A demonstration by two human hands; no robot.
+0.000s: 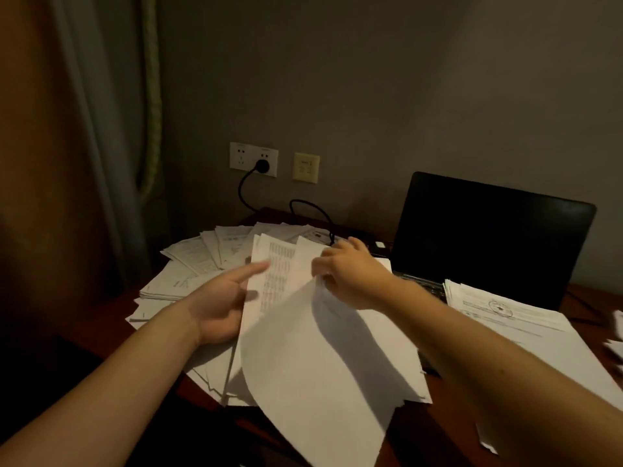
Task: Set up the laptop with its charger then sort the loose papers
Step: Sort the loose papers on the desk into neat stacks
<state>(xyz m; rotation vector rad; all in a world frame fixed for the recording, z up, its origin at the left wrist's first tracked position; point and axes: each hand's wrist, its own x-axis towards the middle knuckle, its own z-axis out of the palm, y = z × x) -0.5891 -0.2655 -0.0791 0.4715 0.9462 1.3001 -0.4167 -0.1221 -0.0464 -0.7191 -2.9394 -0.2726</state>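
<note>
"Two hands are over the desk [438,426]. What does the right hand [347,274] do?"
"It pinches the top edge of a white sheet [313,365] between thumb and fingers; the sheet is lifted and bends down toward the person."
"And the left hand [222,305]?"
"Its fingers are straight and hold nothing, at the left side of the middle pile [276,264]. If it touches the paper, I cannot tell."
"Where is the laptop [488,237]?"
"At the back right of the desk, open, with a dark screen. A black cable [317,214] comes from a plug [261,166] in the wall socket [253,159]. More papers [188,261] lie fanned at the left, and another stack [512,318] lies just in front of the laptop."
</note>
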